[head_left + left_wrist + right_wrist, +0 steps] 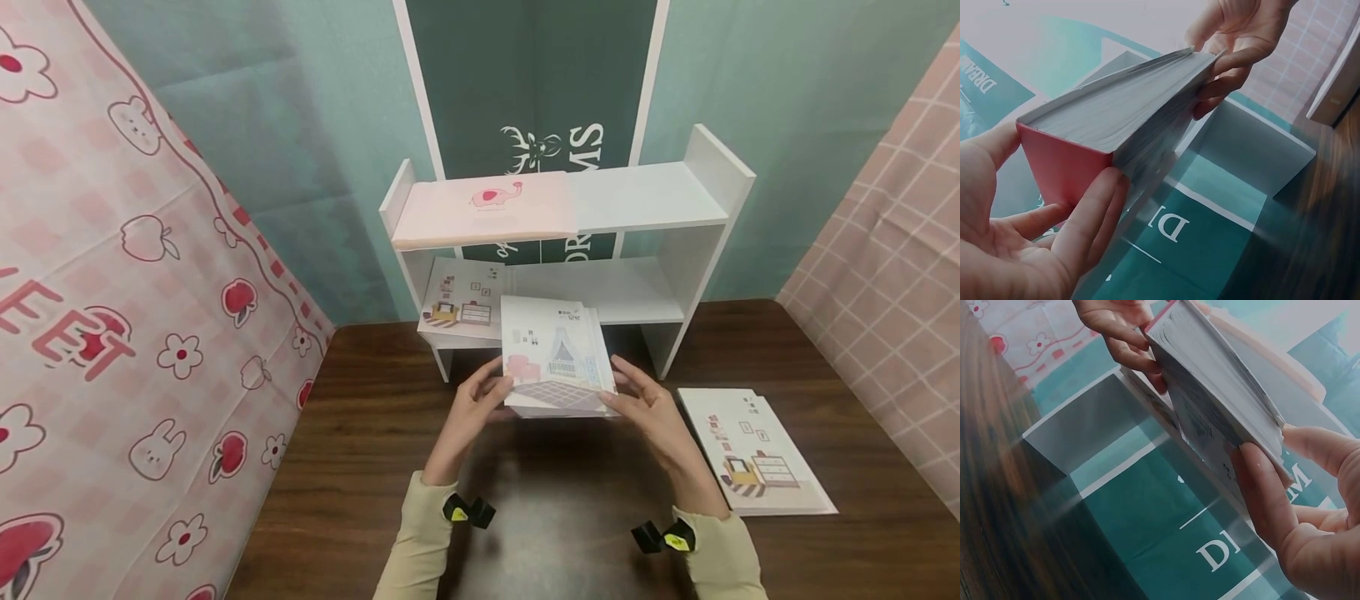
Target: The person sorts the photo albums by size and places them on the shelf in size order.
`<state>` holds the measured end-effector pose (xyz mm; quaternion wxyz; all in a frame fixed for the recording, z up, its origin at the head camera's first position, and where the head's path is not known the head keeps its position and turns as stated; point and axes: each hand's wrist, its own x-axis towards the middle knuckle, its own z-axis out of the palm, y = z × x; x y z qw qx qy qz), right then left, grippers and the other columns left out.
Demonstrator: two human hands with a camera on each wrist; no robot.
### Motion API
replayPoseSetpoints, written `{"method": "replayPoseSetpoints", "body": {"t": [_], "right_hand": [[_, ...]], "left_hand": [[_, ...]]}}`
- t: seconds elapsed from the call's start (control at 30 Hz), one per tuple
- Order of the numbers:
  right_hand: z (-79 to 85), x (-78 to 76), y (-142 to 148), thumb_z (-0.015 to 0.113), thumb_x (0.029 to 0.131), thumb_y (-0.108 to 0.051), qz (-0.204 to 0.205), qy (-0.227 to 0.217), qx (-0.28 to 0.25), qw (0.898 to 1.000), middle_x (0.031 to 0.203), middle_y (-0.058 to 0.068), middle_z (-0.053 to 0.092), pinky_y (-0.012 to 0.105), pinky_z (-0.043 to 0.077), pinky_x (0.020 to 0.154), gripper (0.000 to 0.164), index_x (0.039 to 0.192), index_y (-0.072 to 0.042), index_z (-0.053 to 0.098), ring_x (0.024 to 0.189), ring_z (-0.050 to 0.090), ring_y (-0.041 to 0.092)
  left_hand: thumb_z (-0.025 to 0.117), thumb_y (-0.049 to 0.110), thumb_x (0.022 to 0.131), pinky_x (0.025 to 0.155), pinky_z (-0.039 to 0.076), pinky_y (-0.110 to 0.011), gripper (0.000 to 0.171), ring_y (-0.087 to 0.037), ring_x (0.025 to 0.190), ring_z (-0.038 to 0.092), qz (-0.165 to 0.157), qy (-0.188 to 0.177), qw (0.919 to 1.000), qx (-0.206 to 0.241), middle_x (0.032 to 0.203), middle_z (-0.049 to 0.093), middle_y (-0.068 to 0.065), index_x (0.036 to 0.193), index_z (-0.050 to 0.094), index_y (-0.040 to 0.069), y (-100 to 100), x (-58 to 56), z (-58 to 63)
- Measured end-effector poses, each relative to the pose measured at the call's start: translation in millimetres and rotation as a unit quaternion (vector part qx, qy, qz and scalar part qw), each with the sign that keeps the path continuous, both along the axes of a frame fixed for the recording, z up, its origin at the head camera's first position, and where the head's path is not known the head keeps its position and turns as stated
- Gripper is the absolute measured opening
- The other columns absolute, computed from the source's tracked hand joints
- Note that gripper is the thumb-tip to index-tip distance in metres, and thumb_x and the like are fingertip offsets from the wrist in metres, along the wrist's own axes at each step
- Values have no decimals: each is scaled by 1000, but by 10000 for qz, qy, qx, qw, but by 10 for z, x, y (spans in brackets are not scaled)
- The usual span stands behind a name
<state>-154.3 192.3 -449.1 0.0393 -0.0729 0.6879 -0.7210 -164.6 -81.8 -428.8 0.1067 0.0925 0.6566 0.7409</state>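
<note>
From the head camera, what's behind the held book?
Beyond the held book, the lower shelf board shows, with another book lying at its left. The held book covers part of that board's front edge; anything directly behind it is hidden.

I've got bunny-and-apple print cloth at left, pink grid cloth at right, deer-print green hanging behind, dark wood-grain surface below!

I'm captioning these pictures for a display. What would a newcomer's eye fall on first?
Probably the thick book, held between the left hand and right hand in front of the white shelf. Next come the elephant-printed pink item, lying on the left of the shelf's top, and the apple-printed pink cloth on the left side of the head view.
</note>
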Motion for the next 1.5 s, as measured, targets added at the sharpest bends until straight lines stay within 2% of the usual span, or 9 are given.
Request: {"method": "replayPoseSetpoints", "body": {"t": [0.27, 0.47, 0.57, 0.7, 0.9, 1.07, 1.23, 1.37, 1.5], "right_hand": [[66, 46, -48, 64, 87, -7, -334, 459, 216, 9982, 138, 19, 35, 22, 54, 72, 66, 144, -8, 31, 103, 58, 1], [126, 113, -77, 66, 85, -5, -469, 1079, 900, 9890, 146, 10, 27, 13, 49, 79, 58, 138, -7, 43, 125, 44, 26], [143, 161, -86, 69, 83, -7, -413, 1265, 1356, 9818, 150, 6, 21, 12, 47, 79, 58, 136, -9, 47, 128, 38, 39], [151, 207, -105, 75, 77, -8, -302, 1495, 1752, 9726, 153, 3, 16, 10, 46, 80, 62, 134, -12, 51, 129, 35, 38], [146, 218, -139, 76, 73, -3, -142, 2025, 2000, 9585, 152, 7, 20, 11, 48, 78, 54, 124, -9, 60, 133, 31, 39], [129, 209, -158, 74, 73, 3, -319, 2481, 2412, 9377, 146, 16, 31, 7, 45, 77, 49, 120, -8, 63, 127, 37, 45], [108, 180, -170, 74, 72, 7, -613, 3026, 2823, 9083, 140, 19, 42, 1, 36, 86, 50, 118, -10, 65, 121, 45, 43], [93, 164, -173, 75, 71, 3, -756, 3182, 3029, 8952, 138, 16, 47, 3, 26, 97, 53, 119, -15, 64, 130, 39, 33], [96, 149, -177, 75, 71, 1, -806, 3249, 3129, 8888, 137, 15, 49, 8, 21, 103, 52, 119, -16, 65, 135, 33, 27]], "left_hand": [[62, 18, 89, 85, 51, -40, 64, -19, 101, 62, -325, 439, 9985, -58, 127, 51, -24, 145, 31, 16, -35, 47, -29], [72, 9, 80, 94, 46, -41, 90, -24, 119, 53, -362, 874, 9945, -456, 134, 50, -15, 149, 18, 26, 0, 154, 33], [73, 2, 77, 86, 51, -37, 98, -25, 116, 54, -331, 874, 9945, -478, 135, 50, -15, 150, 11, 24, 36, 230, 119], [72, -2, 77, 82, 53, -33, 98, -27, 112, 55, -158, 1049, 9916, -740, 135, 48, -18, 150, 10, 19, 82, 297, 198], [70, -7, 76, 83, 52, -38, 89, -29, 107, 57, 201, 1641, 9795, -1154, 139, 44, -17, 148, 23, 19, 125, 285, 150], [74, 0, 73, 82, 52, -30, 79, -24, 111, 56, 734, 2695, 9442, -1746, 136, 49, -13, 142, 39, 15, 154, 218, -20], [75, 11, 73, 82, 52, -25, 69, -22, 113, 56, 1284, 3815, 8793, -2544, 135, 48, -10, 137, 47, 14, 167, 195, -109], [75, 19, 74, 85, 51, -32, 66, -22, 115, 55, 1744, 4267, 8261, -3241, 138, 45, -10, 135, 49, 18, 168, 197, -125], [75, 19, 75, 87, 50, -39, 62, -25, 121, 50, 1897, 4548, 7988, -3451, 140, 42, -12, 133, 52, 17, 173, 188, -132]]}}
